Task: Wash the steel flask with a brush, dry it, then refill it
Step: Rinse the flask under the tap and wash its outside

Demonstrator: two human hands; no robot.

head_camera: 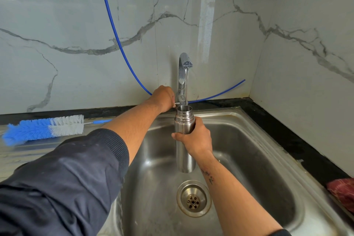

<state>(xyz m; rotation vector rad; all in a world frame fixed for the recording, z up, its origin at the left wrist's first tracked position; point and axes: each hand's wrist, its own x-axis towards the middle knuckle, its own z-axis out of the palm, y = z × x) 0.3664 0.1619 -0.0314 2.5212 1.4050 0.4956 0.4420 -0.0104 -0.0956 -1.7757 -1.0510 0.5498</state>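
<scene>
While water runs in a thin stream from the tap [184, 74] into its open mouth, I've got the steel flask [184, 140] upright over the sink [258, 140] basin, above the drain [193, 198]. My right hand [195, 139] grips it approx. mid-body, fingers curled round the far side, thumb across the front. My left hand [162, 97] is at the tap's lever [177, 103], fingers curled twd it; can't tell how tight, they're hidden behind the knuckles. Blue-and-white bottle brush [43, 128] lies on the counter [287, 136] left of the sink, well apart from the flask. Blue tube [113, 25] hangs along the marble wall. Red cloth [342, 191] at the right edge.
</scene>
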